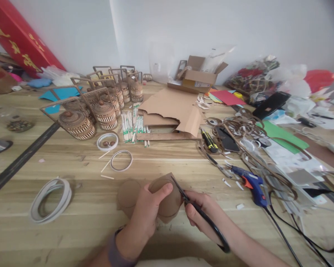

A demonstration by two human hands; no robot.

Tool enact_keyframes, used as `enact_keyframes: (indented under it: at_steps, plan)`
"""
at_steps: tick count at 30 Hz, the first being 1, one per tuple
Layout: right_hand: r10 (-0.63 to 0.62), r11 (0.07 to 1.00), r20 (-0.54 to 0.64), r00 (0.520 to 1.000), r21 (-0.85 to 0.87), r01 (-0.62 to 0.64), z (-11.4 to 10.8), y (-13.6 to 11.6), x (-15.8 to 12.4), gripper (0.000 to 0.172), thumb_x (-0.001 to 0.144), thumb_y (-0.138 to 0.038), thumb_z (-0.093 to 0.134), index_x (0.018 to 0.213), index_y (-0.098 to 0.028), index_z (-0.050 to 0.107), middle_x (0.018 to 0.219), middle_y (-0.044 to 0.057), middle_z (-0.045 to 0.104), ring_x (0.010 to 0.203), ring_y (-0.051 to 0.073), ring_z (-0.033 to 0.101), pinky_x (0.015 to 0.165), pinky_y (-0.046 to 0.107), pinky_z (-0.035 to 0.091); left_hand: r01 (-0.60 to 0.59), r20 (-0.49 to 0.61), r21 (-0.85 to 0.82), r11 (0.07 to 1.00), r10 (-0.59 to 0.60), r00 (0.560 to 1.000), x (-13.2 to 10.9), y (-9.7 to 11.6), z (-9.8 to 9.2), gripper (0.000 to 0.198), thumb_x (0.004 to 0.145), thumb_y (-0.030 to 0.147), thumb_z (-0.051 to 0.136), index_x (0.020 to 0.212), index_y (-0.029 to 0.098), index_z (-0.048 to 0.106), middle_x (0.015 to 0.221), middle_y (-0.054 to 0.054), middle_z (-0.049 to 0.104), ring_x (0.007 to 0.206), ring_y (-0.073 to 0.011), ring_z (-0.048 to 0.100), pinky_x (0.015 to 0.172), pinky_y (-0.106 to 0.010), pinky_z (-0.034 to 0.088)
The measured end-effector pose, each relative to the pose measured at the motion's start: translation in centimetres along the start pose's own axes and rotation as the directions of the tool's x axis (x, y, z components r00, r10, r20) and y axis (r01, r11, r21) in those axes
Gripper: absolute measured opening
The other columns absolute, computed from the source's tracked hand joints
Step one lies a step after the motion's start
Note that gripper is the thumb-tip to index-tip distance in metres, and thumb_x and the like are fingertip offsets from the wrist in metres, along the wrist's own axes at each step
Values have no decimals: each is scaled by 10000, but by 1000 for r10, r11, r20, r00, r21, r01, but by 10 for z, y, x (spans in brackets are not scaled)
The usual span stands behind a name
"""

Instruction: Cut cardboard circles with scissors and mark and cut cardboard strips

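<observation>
My left hand (146,215) grips a piece of brown cardboard (171,204) with circles drawn on it, thumb on top of one circle. My right hand (203,217) is closed round the black handles of scissors (196,209). The scissor blades point up and left and cut into the cardboard's right edge along a circle. Both hands hover just above the wooden table (86,207) near its front edge.
A blue glue gun (252,183) with a black cord lies to the right. White tape rings (50,200) lie left, with more rings (121,160) ahead. Woven baskets (100,107), chopstick packets (132,126), torn cardboard (175,109) and a box (199,76) stand behind.
</observation>
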State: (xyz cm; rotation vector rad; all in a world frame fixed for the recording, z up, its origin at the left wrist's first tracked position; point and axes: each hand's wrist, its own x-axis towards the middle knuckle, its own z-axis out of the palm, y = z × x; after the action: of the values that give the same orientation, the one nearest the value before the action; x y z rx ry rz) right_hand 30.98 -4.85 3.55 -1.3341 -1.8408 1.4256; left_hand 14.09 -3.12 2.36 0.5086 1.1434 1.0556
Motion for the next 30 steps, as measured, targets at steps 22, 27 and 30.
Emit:
enact_keyframes:
  at_steps: [22, 27, 30]
  plan:
    - [58, 998, 24, 998, -14, -58, -3, -3, -3, 738, 831, -933, 255, 681, -229, 419, 495, -49, 405, 440, 96, 353, 436, 236, 268, 52, -73, 94, 994, -45, 996, -2, -3, -1, 570, 516, 395, 900, 992, 143, 712, 985, -115, 808, 988, -337, 724, 892, -412, 525]
    - [69, 998, 34, 997, -17, -68, -5, -2, -5, 741, 822, -940, 256, 685, -229, 414, 484, -54, 389, 431, 90, 332, 424, 235, 246, 40, -50, 85, 996, -36, 998, -5, 0, 1, 560, 512, 385, 898, 986, 148, 719, 1004, -115, 807, 1003, -338, 721, 911, -413, 519]
    - [47, 999, 47, 998, -24, -46, -7, 2, -6, 738, 826, -934, 271, 719, -222, 436, 516, -56, 400, 448, 90, 327, 421, 231, 247, 72, -76, 119, 990, -63, 995, -4, 0, 0, 581, 490, 397, 901, 983, 151, 715, 984, -114, 807, 1005, -350, 719, 904, -425, 518]
